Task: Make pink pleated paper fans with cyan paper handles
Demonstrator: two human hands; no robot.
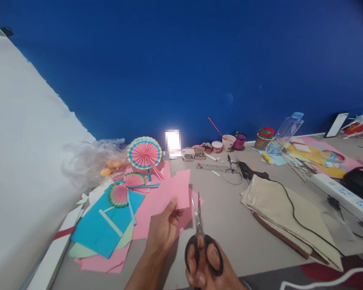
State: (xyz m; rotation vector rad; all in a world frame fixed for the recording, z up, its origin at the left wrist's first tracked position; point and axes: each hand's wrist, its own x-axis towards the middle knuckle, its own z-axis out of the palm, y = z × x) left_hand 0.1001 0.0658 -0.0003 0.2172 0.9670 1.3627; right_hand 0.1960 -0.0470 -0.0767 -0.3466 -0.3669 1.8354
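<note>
Pinched between thumb and fingers of my left hand (166, 225) is a sheet of pink paper (177, 187), raised above the table. My right hand (210, 262) has its fingers through the black handles of a pair of scissors (199, 225). The blades point away from me, slightly parted, just right of the pink sheet and apart from it. More pink paper (142, 223) lies beneath my left hand. To its left are blue paper (109, 225) and small pleated paper fans (120, 195). A larger round pleated fan (144, 153) stands behind.
A glue gun (251, 171), a ruler (216, 167) and a folded beige cloth (284, 213) lie to the right. A power strip (341, 193) and a tilted plastic bottle (287, 133) are farther right. Paper cups (228, 143) and small boxes (188, 155) line the blue wall (181, 68).
</note>
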